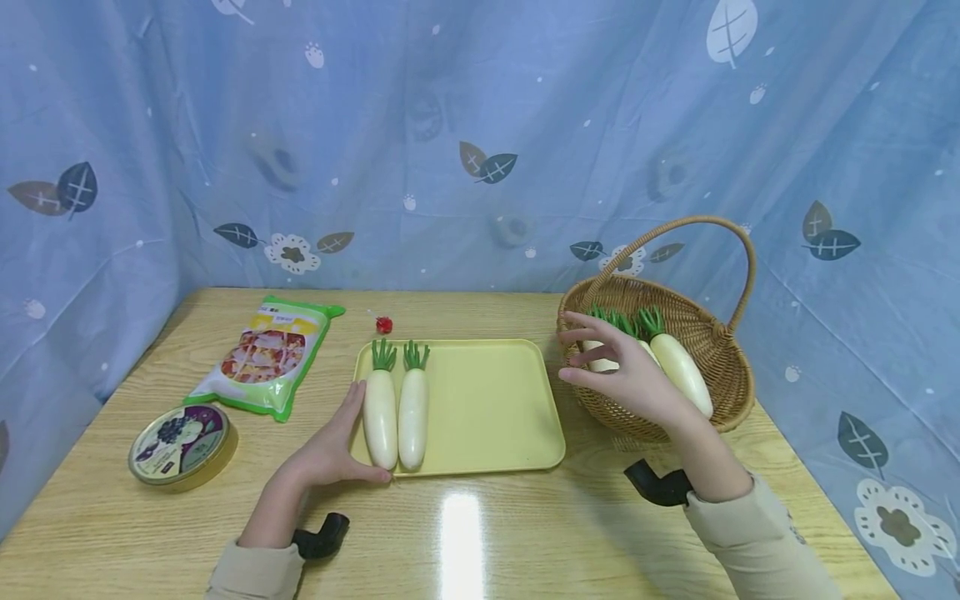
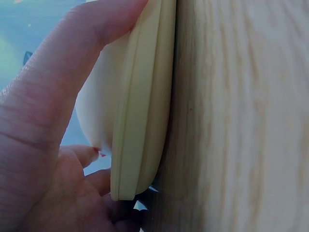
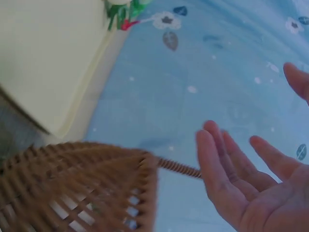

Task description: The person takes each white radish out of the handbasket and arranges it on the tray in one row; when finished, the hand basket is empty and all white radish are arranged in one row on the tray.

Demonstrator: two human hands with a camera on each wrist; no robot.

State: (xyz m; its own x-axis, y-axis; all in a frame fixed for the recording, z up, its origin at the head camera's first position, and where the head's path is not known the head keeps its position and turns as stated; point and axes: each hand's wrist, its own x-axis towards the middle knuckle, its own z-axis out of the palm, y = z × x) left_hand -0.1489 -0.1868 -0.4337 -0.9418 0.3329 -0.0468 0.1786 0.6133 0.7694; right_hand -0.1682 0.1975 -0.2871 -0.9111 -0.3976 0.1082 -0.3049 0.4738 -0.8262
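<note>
My left hand (image 1: 330,446) holds the near left corner of a yellow tray (image 1: 487,408). Its thumb (image 2: 72,67) lies against the front rim and the other fingers run along the left side. Two white radishes with green tops lie side by side on the tray: the left radish (image 1: 381,421) is close to those fingers, the right radish (image 1: 413,419) just beyond. Over the near left part of a wicker basket (image 1: 731,392), my right hand (image 1: 626,375) hovers with spread fingers and nothing between them. Inside the basket are more radishes (image 1: 681,375), partly hidden behind that hand.
A green-edged food packet (image 1: 266,354) and a round tin (image 1: 180,446) lie at the left of the wooden table. Behind the tray sits a small red item (image 1: 384,325). The basket's tall handle (image 1: 705,221) arches upward, and a blue patterned curtain (image 1: 420,242) hangs around the table.
</note>
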